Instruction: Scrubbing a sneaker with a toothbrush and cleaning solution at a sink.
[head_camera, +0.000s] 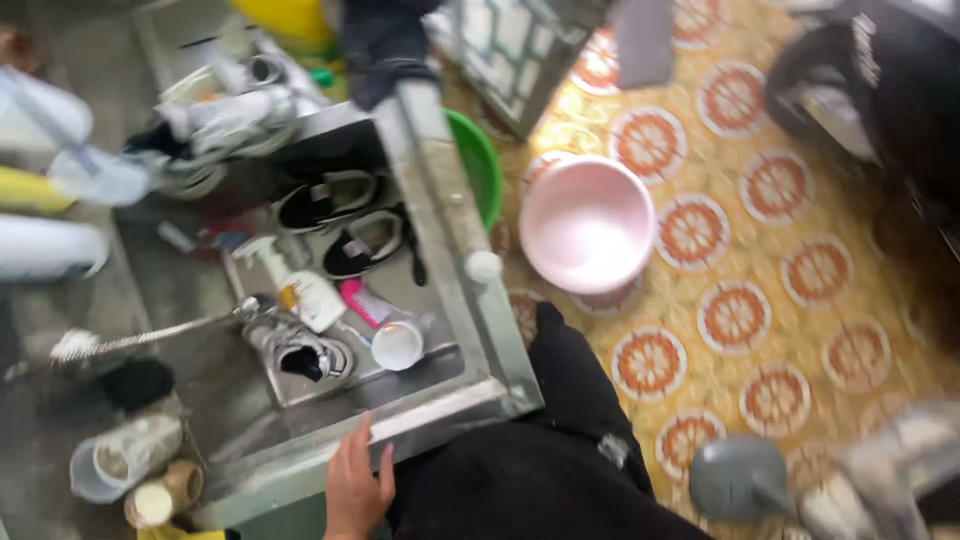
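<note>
My left hand (356, 487) rests with fingers together on the front rim of a steel sink (440, 405), holding nothing. Inside the sink lie two black shoes (345, 215), a grey and white sneaker (300, 350), a white spray bottle (300, 290), a pink tube (362, 303) and a small white cup (397, 345). My right hand is out of view. My dark-clothed legs (545, 450) stand against the sink's front corner.
A pink basin (587, 225) and a green basin (478, 160) sit on the patterned tile floor right of the sink. A grey rounded object (738, 478) lies at lower right. Jars (125, 460) and bottles (50, 245) crowd the counter at left.
</note>
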